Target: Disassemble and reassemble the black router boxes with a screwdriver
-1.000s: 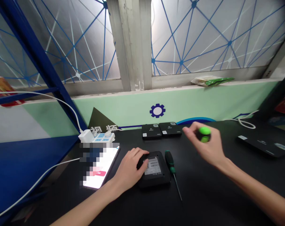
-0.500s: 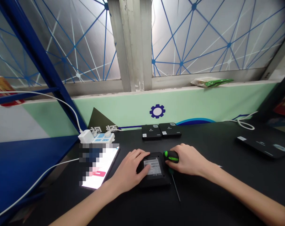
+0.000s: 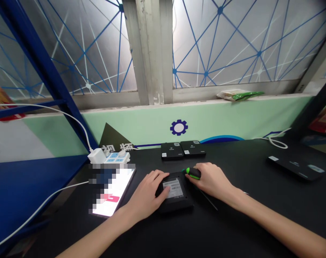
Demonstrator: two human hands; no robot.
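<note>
A black set-top box (image 3: 188,200), with a white label on its upward face, lies on the dark table. My left hand (image 3: 150,191) grips its left side, thumb over the label and fingers along the far left edge. Close by the box's far right corner, my right hand (image 3: 209,179) is closed round a screwdriver (image 3: 194,173) with a black and green handle, its end pointing left. A thin metal shaft (image 3: 209,201) sticks out below that hand toward the lower right. The palm hides where this shaft begins, so I cannot tell whether it is a second screwdriver.
Two black boxes (image 3: 172,151) stand side by side near the wall, and another black box (image 3: 296,167) lies at the right. On the left are a lit tablet (image 3: 119,190), a power strip (image 3: 116,157) with a white charger (image 3: 96,156), and white cables. A small pale object (image 3: 246,193) lies behind my right forearm.
My right hand has turned and moved slightly left over the box's corner with the screwdriver. The thin shaft has swung rightward. My left hand stays on the box.
</note>
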